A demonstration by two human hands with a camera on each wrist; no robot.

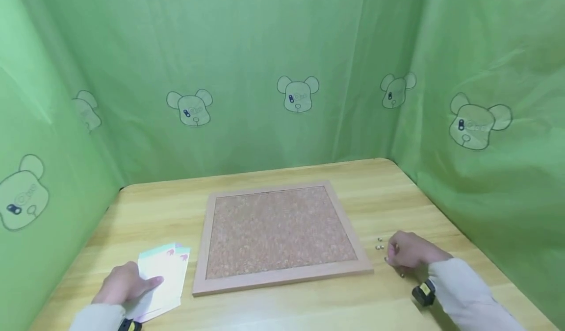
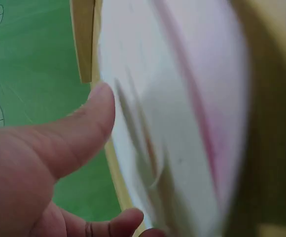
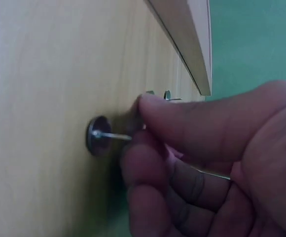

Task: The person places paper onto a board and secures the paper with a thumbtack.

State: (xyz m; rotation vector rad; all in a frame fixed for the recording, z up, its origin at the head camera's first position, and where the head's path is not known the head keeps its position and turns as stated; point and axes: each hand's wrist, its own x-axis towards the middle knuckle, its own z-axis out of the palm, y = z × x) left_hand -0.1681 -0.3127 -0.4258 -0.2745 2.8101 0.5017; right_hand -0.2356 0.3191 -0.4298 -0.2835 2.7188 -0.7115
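At the left of the table, my left hand (image 1: 121, 284) grips a small stack of paper sheets (image 1: 165, 279), thumb on top and the other fingers mostly hidden. The sheets carry pale green and pink print along their far edge. In the left wrist view the paper (image 2: 167, 123) fans out past the thumb. To the right of the board, my right hand (image 1: 408, 250) is low over the table, thumb and index pinching a thumbtack (image 3: 134, 116), mostly covered by the fingertips. Another thumbtack (image 3: 98, 136) lies point up close beside those fingers. Several more thumbtacks (image 1: 379, 247) lie just beyond.
A cork board (image 1: 282, 228) with a light wooden frame lies flat in the middle of the wooden table (image 1: 265, 311), between the hands. Green curtains (image 1: 247, 140) with bear-head prints hang behind the table and on both sides.
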